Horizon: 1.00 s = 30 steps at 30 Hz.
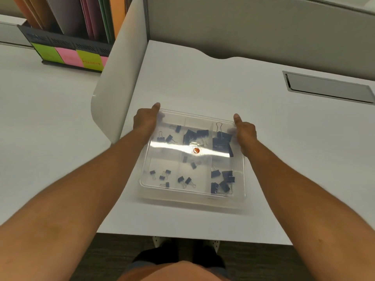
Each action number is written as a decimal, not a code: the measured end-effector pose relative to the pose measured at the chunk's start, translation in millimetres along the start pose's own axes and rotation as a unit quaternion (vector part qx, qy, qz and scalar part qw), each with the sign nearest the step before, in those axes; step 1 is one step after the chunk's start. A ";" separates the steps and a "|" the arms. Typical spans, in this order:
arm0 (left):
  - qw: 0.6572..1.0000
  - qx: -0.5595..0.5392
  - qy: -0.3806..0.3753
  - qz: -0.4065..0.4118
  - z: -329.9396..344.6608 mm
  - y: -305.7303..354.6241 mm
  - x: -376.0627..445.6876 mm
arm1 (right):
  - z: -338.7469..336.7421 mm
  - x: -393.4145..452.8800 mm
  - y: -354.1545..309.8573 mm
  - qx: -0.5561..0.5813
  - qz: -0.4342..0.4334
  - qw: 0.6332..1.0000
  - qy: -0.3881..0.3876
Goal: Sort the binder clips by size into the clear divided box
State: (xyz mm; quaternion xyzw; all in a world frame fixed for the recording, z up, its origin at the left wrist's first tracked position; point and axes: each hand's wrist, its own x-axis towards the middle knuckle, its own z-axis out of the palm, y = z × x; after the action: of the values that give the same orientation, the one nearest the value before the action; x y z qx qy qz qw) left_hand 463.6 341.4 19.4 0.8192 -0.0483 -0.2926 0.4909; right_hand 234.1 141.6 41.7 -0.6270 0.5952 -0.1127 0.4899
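My left hand (145, 120) grips the box (192, 194) at its far left corner, thumb up along the rim; the fingers curl round the edge, seen dimly through the plastic. The box rests on the bench (203, 82), near its front edge, with a clear lid (194, 126) lying over it and throwing a band of glare across the middle.

Inside, going from the left of the box: the small clips (161, 176) lie in the left cells, middling ones (194, 133) in the centre cells, and the large clips (222, 142) in the right cells. As far as I can tell none lie loose on the bench, so the sorting looks done and I seem to be seating or lifting the lid.

My right hand (245, 132) holds the far right corner the same way, thumb raised, fingers clamped on the edge.

The risk I judge: if I tilt or jolt the box, clips could hop the low dividers and mix sizes. An uneven lift by one hand would cause that, or an unlatched lid could slip.
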 end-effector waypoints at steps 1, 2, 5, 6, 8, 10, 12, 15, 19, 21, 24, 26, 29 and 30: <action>0.999 0.023 0.021 0.019 2.7 -0.6 -0.8 | 0.0 0.3 0.3 -0.003 -0.003 1.000 -0.001; 0.998 0.043 0.036 0.036 4.3 -0.5 -1.1 | -0.8 0.3 0.2 -0.003 -0.008 1.000 -0.003; 0.993 0.087 0.054 0.055 5.6 -0.9 2.4 | -1.3 4.3 1.7 -0.003 -0.020 1.000 -0.004; 0.992 0.096 0.058 0.054 5.3 -0.1 2.9 | -0.7 4.8 2.1 -0.004 -0.024 1.000 -0.003; 0.991 0.106 0.059 0.052 5.2 -1.4 3.8 | 0.8 6.3 4.6 0.000 -0.029 1.000 -0.001; 0.991 0.103 0.064 0.059 5.6 -3.0 1.7 | 1.4 7.8 7.8 0.008 -0.036 0.999 0.006; 0.988 0.106 0.082 0.071 4.6 -3.3 -0.5 | 2.1 7.2 8.9 0.023 -0.036 0.999 0.017; 0.982 0.121 0.111 0.090 -0.1 2.7 -10.1 | -0.1 7.1 7.3 0.051 -0.023 0.998 0.028; 0.976 0.142 0.080 0.145 -12.7 2.6 -37.4 | -8.8 -2.2 4.1 -0.008 -0.073 0.992 0.098; 0.953 0.223 0.029 0.205 -21.0 -13.0 -61.3 | -13.6 -29.0 12.2 -0.108 -0.167 0.968 0.150; 0.903 0.326 -0.008 0.281 -25.5 -50.6 -105.6 | -11.1 -87.7 48.9 -0.203 -0.286 0.929 0.121; 0.878 0.369 -0.007 0.306 -22.2 -72.9 -129.1 | -1.1 -117.4 79.6 -0.277 -0.307 0.908 0.070; 0.862 0.404 -0.002 0.305 -13.4 -89.4 -136.2 | 12.7 -130.1 105.7 -0.369 -0.295 0.881 0.035; 0.862 0.408 0.001 0.303 -11.4 -88.9 -134.3 | 13.9 -128.3 107.4 -0.376 -0.294 0.878 0.038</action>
State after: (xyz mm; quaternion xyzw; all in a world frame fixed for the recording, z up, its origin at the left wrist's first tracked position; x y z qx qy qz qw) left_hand 340.4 445.1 7.3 0.8914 -0.4085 -0.0832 0.1776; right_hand 141.7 278.4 11.2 -0.9052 0.3994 -0.0436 0.1387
